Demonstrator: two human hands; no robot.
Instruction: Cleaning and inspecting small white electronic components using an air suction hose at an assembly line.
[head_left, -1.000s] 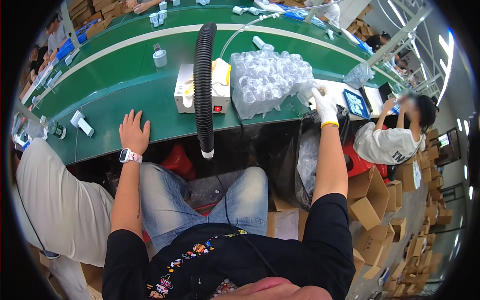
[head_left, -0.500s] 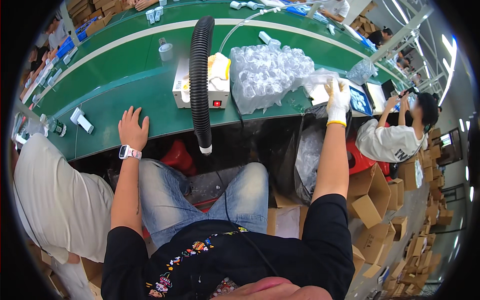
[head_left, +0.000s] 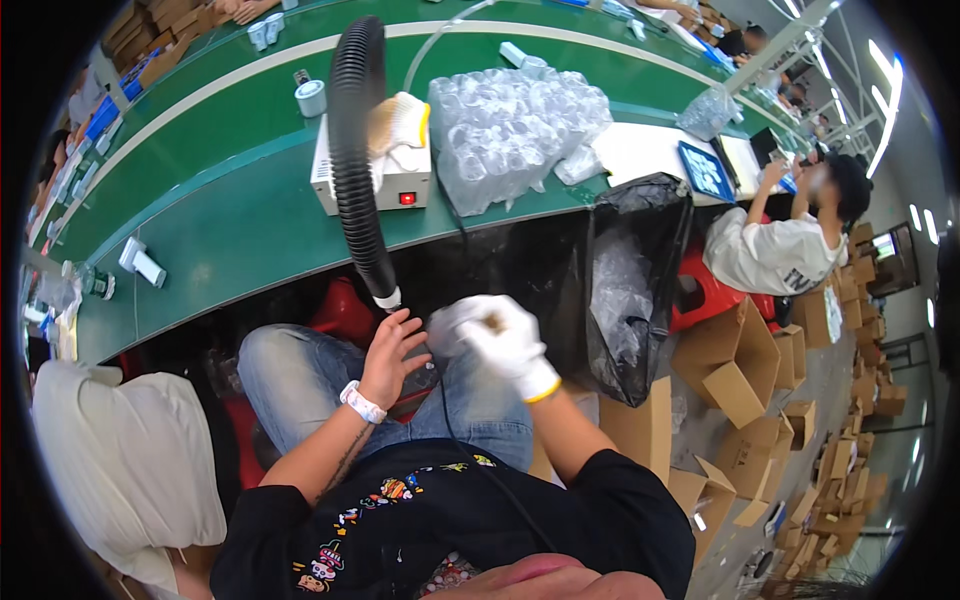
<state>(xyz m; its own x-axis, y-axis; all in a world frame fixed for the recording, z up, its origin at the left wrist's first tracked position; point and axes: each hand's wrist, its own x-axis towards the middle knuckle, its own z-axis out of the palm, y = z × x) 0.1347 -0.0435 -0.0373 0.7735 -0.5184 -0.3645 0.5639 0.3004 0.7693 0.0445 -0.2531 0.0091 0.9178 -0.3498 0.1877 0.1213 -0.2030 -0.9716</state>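
Both hands have dropped from the bench (head_left: 250, 230) to my lap. I note the gloved right hand (head_left: 505, 340) curled around something small, unidentifiable. I note the bare left hand (head_left: 390, 355) open, fingers spread, just beside it, under the black hose (head_left: 355, 160). A black bag (head_left: 635, 280) hangs nearby on the right.

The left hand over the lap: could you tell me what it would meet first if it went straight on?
Probably the white end of the black hose, just above the left hand's fingers; depth is unclear.
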